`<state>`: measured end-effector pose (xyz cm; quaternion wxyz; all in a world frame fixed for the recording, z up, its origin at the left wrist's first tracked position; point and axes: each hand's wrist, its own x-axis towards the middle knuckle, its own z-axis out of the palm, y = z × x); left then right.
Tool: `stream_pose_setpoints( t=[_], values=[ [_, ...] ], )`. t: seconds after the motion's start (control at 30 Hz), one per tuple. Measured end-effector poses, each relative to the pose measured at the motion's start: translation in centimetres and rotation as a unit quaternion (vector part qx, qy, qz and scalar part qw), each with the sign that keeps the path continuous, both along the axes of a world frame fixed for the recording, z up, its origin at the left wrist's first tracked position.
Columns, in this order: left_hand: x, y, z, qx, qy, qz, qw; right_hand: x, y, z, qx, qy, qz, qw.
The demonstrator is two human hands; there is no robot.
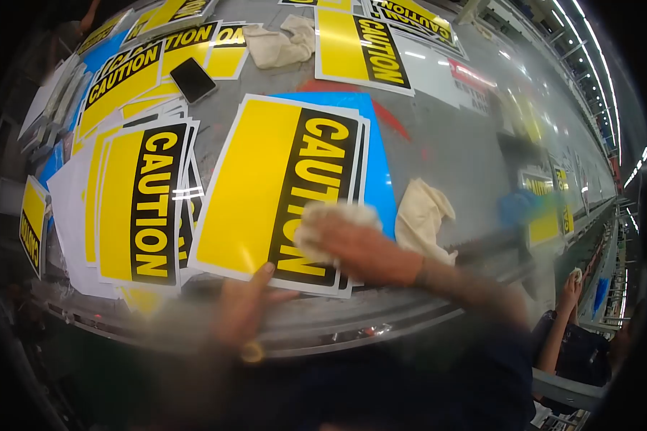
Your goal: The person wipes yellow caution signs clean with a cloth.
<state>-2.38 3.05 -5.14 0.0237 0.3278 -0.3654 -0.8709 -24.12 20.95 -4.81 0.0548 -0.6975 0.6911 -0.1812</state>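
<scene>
A yellow-and-black caution sign [244,179] lies on top of a small stack at the middle of the table, over a blue sheet [381,165]. My right hand [363,251] presses a bunched white cloth [323,223] onto the sign's black band, covering part of its lettering. At the sign's near edge is my left hand [244,309], thumb on the face and fingers along the edge; it is partly blurred. A second cream cloth [423,215] lies crumpled just right of the blue sheet.
Another pile of caution signs [140,205] lies to the left. Behind it are a black phone [193,80] and a crumpled cloth [280,43]. More signs [363,50] lie at the back. Another person [571,337] is at the lower right, beyond a rail.
</scene>
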Motion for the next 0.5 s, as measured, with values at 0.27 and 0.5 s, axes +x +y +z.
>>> stream_pose_setpoints(
  t=[0.27, 0.5],
  values=[
    [0.6, -0.1, -0.7, -0.103, 0.005, -0.062, 0.993, -8.6, -4.2, -3.1, -0.065, 0.098, -0.093, 0.989],
    [0.2, 0.0, -0.1, -0.074, -0.008, -0.038, 0.996, -11.8, -5.5, -2.4, -0.041, 0.0, -0.21, 0.977]
  ],
)
